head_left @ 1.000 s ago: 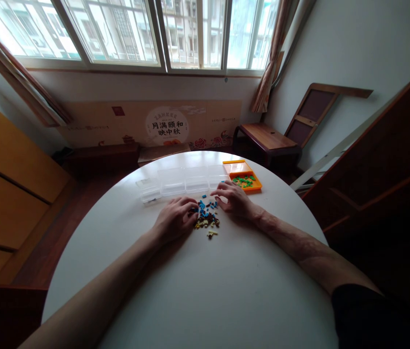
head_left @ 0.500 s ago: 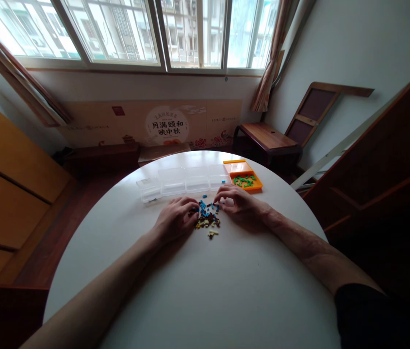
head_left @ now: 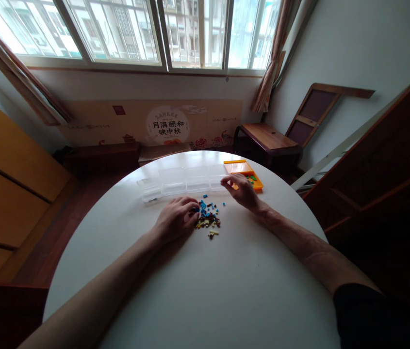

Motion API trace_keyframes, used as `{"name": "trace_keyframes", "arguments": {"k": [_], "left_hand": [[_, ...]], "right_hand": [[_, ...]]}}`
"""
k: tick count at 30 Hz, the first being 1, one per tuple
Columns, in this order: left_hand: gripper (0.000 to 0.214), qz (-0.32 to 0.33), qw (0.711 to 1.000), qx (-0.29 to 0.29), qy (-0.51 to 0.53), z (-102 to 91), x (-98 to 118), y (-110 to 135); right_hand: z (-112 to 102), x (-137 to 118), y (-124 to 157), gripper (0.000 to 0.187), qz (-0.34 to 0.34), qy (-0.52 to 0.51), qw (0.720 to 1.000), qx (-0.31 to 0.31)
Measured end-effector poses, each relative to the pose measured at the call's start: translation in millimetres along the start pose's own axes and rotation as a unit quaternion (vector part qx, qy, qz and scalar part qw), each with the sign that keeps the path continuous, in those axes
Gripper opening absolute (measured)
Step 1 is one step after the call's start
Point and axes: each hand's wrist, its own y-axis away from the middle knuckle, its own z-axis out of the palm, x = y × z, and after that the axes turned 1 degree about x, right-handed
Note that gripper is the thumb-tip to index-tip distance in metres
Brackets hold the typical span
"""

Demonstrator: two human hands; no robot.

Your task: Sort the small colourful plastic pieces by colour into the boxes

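A: Start with the right hand (head_left: 241, 190).

B: Found over the right end of the clear box (head_left: 198, 186), beside the orange tray (head_left: 259, 186). Fingers bent, tips drawn close together. Cannot confirm any piece in the pinch – too small to see.

A: Now the left hand (head_left: 176, 214).

B: At rest on the bench (head_left: 197, 291), at the left edge of the pile (head_left: 208, 216). Fingers curled toward the pieces. Cannot tell whether grasping any, with the inside of the curl hidden.

A: Describe the pile.

B: Made up of small bits: blue pieces (head_left: 203, 212) mostly on the far side, brown pieces (head_left: 211, 219) in the middle, yellow pieces (head_left: 205, 224) on the near side. Note one blue stray (head_left: 205, 196) toward the box, another (head_left: 223, 204) apart to the right, and a few yellow strays (head_left: 213, 234) closest to the viewer.

A: And the tray?

B: Loaded with green pieces (head_left: 252, 178), partly hidden behind the right hand.

A: State the key relation.

B: Box beyond the pile, long axis left to right across the bench. Right hand nearer to its right end, fingertips pointing left; left hand nearer to the pile. From the right hand, pile to the left and closer to the viewer – well apart from the fingertips. Cannot judge fingertip height above the box.
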Motion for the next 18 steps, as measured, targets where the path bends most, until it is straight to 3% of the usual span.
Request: {"name": "trace_keyframes", "arguments": {"k": [3,6,11,15,18], "left_hand": [[0.015,0.002,1.0,0.0,0.0,0.5,-1,0],[0.015,0.004,1.0,0.003,-0.003,1.4,-1,1],[0.015,0.003,1.0,0.014,-0.006,1.4,0,1],[0.015,-0.008,1.0,0.017,0.0,0.8,1,1],[0.014,-0.021,1.0,0.018,0.002,0.7,1,2]], "right_hand": [[3,6,0,0.017,0.033,0.014,0.998,0.045],[2,5,1,0.016,0.022,0.018,0.999,0.033],[-8,-4,5,0.014,-0.055,0.004,0.996,-0.074],[-19,-10,7,0.01,-0.135,0.005,0.972,-0.192],[-27,-16,7,0.008,-0.141,0.017,0.965,-0.219]]}}
